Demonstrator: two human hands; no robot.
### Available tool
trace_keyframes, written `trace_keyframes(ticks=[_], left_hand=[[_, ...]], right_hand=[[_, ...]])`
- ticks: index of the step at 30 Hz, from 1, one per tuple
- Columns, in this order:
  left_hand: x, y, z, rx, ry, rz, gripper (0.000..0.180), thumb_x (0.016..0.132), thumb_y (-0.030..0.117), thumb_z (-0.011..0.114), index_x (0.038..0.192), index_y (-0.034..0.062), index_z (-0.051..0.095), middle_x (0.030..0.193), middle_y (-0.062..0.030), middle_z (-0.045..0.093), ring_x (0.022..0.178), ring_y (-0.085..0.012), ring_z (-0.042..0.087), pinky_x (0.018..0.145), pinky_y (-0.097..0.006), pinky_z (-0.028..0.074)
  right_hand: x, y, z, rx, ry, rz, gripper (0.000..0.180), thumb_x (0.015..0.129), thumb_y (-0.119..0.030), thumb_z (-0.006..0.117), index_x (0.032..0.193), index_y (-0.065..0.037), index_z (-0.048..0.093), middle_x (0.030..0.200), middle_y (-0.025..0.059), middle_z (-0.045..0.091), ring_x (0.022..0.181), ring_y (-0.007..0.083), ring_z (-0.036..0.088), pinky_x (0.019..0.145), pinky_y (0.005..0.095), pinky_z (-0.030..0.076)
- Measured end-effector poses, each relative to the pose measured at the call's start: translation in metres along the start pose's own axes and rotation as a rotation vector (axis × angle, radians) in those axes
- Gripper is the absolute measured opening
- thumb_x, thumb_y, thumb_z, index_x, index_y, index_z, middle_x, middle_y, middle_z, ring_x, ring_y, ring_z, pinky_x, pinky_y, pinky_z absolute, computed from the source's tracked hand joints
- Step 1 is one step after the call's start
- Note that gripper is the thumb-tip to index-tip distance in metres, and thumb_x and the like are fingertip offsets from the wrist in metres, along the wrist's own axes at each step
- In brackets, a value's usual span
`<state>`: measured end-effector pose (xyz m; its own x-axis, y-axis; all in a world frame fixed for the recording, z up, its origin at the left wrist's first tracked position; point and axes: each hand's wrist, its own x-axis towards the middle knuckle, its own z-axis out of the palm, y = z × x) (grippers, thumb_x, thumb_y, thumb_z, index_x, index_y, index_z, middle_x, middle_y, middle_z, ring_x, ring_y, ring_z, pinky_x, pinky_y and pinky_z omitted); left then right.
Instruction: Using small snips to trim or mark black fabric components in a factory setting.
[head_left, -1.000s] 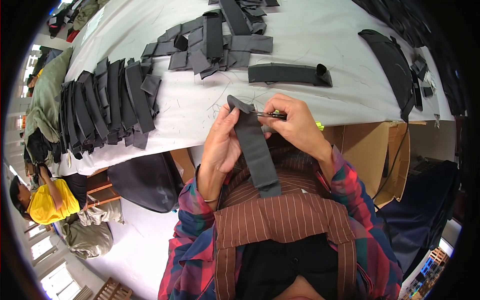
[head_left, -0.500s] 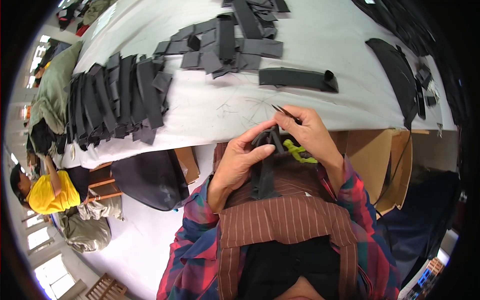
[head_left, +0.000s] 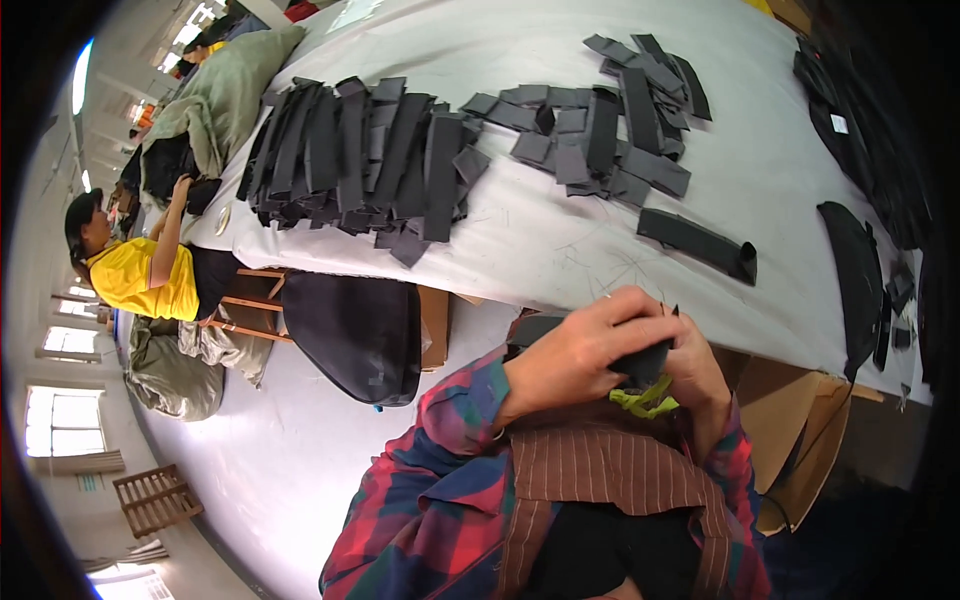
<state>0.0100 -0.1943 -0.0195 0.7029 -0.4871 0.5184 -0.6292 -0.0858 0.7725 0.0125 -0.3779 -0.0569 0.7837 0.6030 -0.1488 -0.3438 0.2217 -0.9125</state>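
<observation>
My left hand (head_left: pixel 588 350) is closed on a dark grey fabric strip (head_left: pixel 645 366). The fingers reach across toward the right hand, and part of the strip shows below them. Beside it, my right hand (head_left: pixel 700 368) is closed on thread snips (head_left: pixel 675 311); only a dark tip sticks up past the fingers. A yellow-green band (head_left: pixel 645 399) hangs under the right hand. Both hands meet just off the near table edge, over my brown striped apron (head_left: pixel 610 465). The fingers hide most of the snips and where they meet the strip.
On the white-covered table (head_left: pixel 540 250) lie a row of dark strips (head_left: pixel 350 150), a loose heap of strips (head_left: pixel 600 130) and a single folded strip (head_left: pixel 695 240). Dark curved pieces (head_left: pixel 848 280) lie at the right. Cardboard (head_left: pixel 790 430) stands below. A person in yellow (head_left: pixel 145 275) works at the left.
My view has swung, so the table and hands appear farther right. The left hand has turned over, its back now up, and its fingers have come across to the right hand.
</observation>
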Motion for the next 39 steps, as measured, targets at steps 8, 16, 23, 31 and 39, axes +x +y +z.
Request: trace_keyframes(ticks=[8,16,23,31,39], left_hand=[[-0.007,-0.014,-0.005,0.508,0.316,-0.172,0.068,0.060,-0.002,0.073,0.124,0.0079,0.053,0.099,-0.0131,0.054,0.088,-0.0310,0.053,0.080,-0.038,0.045],[-0.045,-0.046,-0.002,-0.719,0.393,-0.691,0.090,0.077,-0.003,0.071,0.147,-0.0008,0.015,0.104,-0.0080,0.055,0.089,-0.0143,0.056,0.082,-0.022,0.046],[-0.038,-0.052,-0.018,-1.190,0.572,-0.746,0.065,0.085,-0.003,0.055,0.142,-0.0046,0.023,0.099,-0.0084,0.057,0.088,-0.0160,0.059,0.080,-0.029,0.049],[-0.043,-0.065,-0.025,-1.081,0.812,-0.787,0.028,0.090,0.008,0.058,0.115,0.0029,0.045,0.098,-0.0094,0.060,0.091,-0.0194,0.060,0.081,-0.034,0.051],[-0.057,-0.070,-0.012,-1.164,0.677,-0.905,0.024,0.094,0.019,0.056,0.110,0.0013,0.056,0.104,-0.0110,0.063,0.096,-0.0198,0.060,0.084,-0.034,0.051]], right_hand=[[0.000,-0.003,0.012,0.024,0.255,-0.027,0.031,0.086,-0.003,0.059,0.117,0.000,0.058,0.104,0.0045,0.062,0.091,0.0061,0.058,0.077,0.0180,0.046],[0.007,0.005,0.026,-0.401,0.342,-0.304,0.026,0.084,0.006,0.052,0.108,0.000,0.060,0.087,0.0016,0.053,0.078,0.0083,0.048,0.072,0.0197,0.039],[0.006,0.006,0.024,-0.560,0.419,-0.275,0.030,0.080,0.010,0.051,0.106,-0.003,0.063,0.083,0.0077,0.056,0.076,0.0154,0.053,0.070,0.0228,0.042],[0.019,0.009,0.026,-0.676,0.385,-0.417,0.044,0.068,0.017,0.050,0.104,-0.004,0.064,0.084,0.0120,0.057,0.076,0.0255,0.058,0.069,0.0284,0.046],[0.015,0.018,0.021,-0.716,0.490,-0.458,0.044,0.066,0.020,0.048,0.099,-0.003,0.066,0.081,0.0091,0.056,0.075,0.0204,0.057,0.070,0.0257,0.045]])
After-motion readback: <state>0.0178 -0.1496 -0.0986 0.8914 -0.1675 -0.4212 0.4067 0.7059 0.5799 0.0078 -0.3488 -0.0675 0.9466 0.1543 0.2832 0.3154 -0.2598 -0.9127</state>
